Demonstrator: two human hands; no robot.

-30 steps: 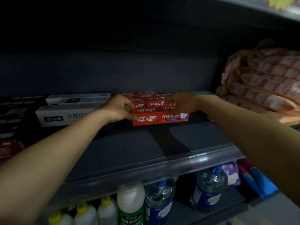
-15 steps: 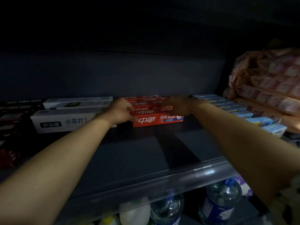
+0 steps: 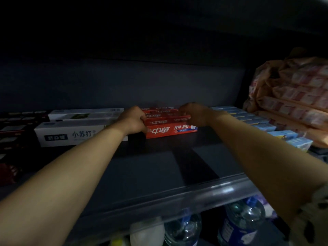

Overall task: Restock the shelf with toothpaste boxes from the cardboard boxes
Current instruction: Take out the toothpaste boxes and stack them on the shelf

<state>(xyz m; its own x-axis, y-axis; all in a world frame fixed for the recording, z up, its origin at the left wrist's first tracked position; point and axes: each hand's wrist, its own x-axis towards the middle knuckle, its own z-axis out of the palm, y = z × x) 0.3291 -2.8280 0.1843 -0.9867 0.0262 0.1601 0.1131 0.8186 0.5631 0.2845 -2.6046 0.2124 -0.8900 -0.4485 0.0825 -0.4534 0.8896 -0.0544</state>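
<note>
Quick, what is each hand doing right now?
Left hand: grips the left end of the red toothpaste boxes.
Right hand: curled over the right end of the same boxes, gripping them.

1. Clear plastic water bottles with blue labels (image 3: 242, 222) — standing on the tier below.
2. Orange plastic-wrapped bundle of pink packets (image 3: 294, 96) — far right (contents blurred).
3. White plastic bottle (image 3: 147, 233) beside the water bottles.

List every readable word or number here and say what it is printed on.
"中華": front red toothpaste box.
"+50": same box; the white words above it are blurred.
"小苏打": long white carton; its dark label is unreadable.
Light blue boxes and pink wrapped packs: print too blurred.
</note>
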